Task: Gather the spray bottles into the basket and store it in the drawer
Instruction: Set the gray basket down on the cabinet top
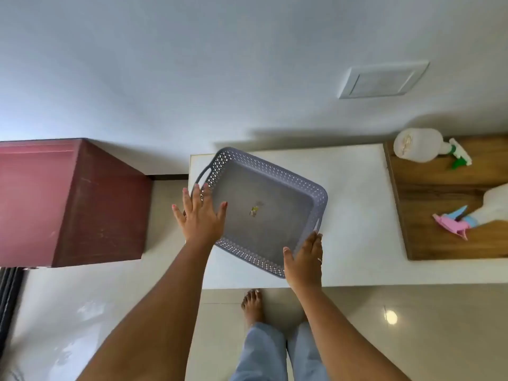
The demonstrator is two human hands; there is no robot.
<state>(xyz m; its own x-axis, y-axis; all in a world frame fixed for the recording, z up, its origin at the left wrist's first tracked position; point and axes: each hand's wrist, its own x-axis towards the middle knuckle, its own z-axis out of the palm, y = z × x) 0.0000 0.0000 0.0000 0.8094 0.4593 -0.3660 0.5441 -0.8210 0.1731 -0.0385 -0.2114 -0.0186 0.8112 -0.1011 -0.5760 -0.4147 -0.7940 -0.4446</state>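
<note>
An empty grey perforated basket rests at an angle on the white table. My left hand is spread flat over the basket's left rim, fingers apart, with the thumb above the inside. My right hand lies against the basket's near right corner with fingers straight and the thumb at the rim. Neither hand is closed around anything. Two white spray bottles lie on a wooden board to the right: one with a green and white trigger, one with a pink and blue trigger partly cut off by the frame edge.
A dark red cabinet stands to the left of the table with a gap of floor between. A white wall with a switch plate is behind. My bare foot and legs are on the glossy tiled floor at the table's near edge.
</note>
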